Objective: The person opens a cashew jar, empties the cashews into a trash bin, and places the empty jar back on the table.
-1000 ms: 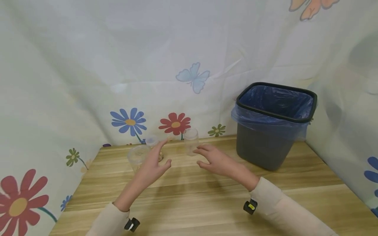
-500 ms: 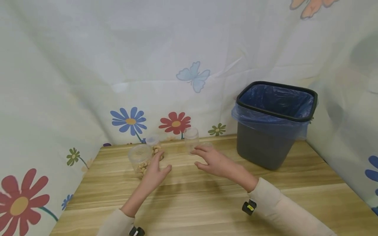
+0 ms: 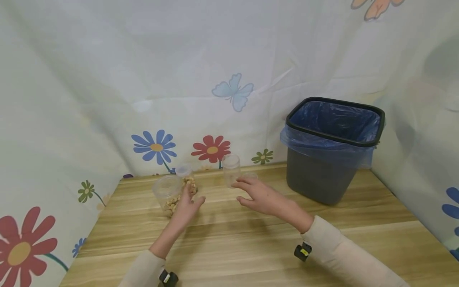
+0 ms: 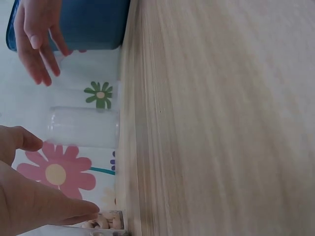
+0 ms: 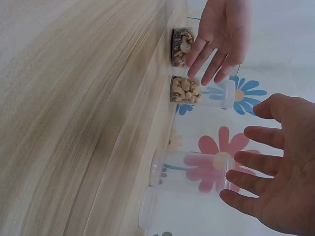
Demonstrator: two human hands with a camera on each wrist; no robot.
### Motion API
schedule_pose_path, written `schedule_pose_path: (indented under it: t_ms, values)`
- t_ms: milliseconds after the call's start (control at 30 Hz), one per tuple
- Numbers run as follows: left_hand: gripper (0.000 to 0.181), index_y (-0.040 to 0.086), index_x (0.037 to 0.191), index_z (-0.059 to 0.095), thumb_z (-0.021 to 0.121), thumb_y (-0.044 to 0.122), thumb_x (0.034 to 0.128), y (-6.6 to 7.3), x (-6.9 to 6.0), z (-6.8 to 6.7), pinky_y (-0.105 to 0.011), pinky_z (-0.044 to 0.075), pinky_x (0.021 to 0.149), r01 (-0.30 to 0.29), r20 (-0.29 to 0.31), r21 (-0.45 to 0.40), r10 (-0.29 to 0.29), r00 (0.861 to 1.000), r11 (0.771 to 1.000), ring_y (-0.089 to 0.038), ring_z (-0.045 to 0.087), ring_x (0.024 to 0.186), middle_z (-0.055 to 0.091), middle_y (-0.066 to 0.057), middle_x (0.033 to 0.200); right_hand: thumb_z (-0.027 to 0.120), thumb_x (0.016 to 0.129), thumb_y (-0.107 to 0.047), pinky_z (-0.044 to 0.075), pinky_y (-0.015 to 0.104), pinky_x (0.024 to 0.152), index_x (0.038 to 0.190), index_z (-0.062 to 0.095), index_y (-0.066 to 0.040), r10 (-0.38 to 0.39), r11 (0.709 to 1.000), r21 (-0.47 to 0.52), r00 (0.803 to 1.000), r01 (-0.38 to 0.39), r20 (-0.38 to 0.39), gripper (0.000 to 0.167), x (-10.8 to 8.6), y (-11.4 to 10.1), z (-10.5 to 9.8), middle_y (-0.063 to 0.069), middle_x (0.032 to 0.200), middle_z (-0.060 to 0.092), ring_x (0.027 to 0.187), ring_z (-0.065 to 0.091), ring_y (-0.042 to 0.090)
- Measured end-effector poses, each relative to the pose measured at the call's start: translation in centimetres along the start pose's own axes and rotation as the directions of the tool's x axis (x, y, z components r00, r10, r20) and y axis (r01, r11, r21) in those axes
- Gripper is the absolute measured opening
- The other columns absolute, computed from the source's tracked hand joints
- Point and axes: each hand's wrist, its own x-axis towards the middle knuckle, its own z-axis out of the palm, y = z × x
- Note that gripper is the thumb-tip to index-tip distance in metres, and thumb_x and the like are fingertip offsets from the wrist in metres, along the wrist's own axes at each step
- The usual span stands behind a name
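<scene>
My left hand [image 3: 184, 211] is held in the air with fingers apart, holding nothing. It partly covers a wide clear jar [image 3: 167, 186] with nuts low inside, and beside that stands a narrower clear jar [image 3: 184, 172]. Pale, curved nuts that look like cashews [image 5: 184, 91] fill the lower part of the narrow jar in the right wrist view. My right hand [image 3: 263, 198], fingers spread and slightly bent, also holds nothing. Near its fingertips stands a clear jar [image 3: 230, 167] with no contents visible. Another clear container [image 3: 251, 175] is mostly hidden behind this hand.
A dark grey bin [image 3: 319, 175] with a blue bag liner [image 3: 330, 153] stands at the back right of the wooden table [image 3: 229, 247]. Behind the table hangs a white curtain [image 3: 172, 71] printed with flowers and butterflies.
My left hand has drawn back toward me, so more of both nut jars shows. My right hand moved back very slightly at first and has since stayed almost still. The jars have not moved.
</scene>
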Motion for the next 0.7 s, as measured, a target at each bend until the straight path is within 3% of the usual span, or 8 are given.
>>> schedule_pose_path:
  t_ms: [200, 467, 700]
  values:
    - [0.085, -0.001, 0.161, 0.006, 0.06, 0.027, 0.1019, -0.1, 0.0, -0.6, -0.056, 0.029, 0.117, 0.038, 0.001, 0.014, -0.038, 0.999, 0.999, -0.045, 0.023, 0.15, 0.011, -0.024, 0.167, 0.064, 0.101, -0.031, 0.042, 0.049, 0.11, 0.145, 0.056, -0.01, -0.006, 1.0, 0.006, 1.0, 0.006, 0.005, 0.049, 0.1, 0.1, 0.1, 0.016, 0.149, 0.051, 0.137, 0.049, 0.033]
    - [0.087, -0.004, 0.16, 0.006, 0.061, 0.028, 0.1011, -0.7, 0.1, -1.3, -0.058, 0.028, 0.116, 0.026, -0.036, 0.05, -0.025, 0.999, 0.998, -0.048, 0.023, 0.149, 0.015, -0.031, 0.164, 0.064, 0.102, -0.031, 0.044, 0.049, 0.108, 0.145, 0.056, -0.012, -0.014, 1.0, 0.011, 1.0, 0.014, 0.008, 0.048, 0.1, 0.0, 0.2, 0.016, 0.148, 0.052, 0.135, 0.051, 0.033]
    - [0.092, -0.007, 0.159, 0.001, 0.063, 0.027, 0.0998, -1.3, 1.5, -1.4, -0.058, 0.023, 0.118, 0.022, -0.071, 0.071, -0.017, 0.997, 0.997, -0.051, 0.019, 0.148, 0.009, -0.034, 0.163, 0.064, 0.101, -0.031, 0.044, 0.049, 0.109, 0.145, 0.056, -0.012, -0.009, 1.0, 0.018, 1.0, 0.009, 0.002, 0.049, 0.3, -0.1, 0.2, 0.015, 0.148, 0.052, 0.135, 0.051, 0.033]
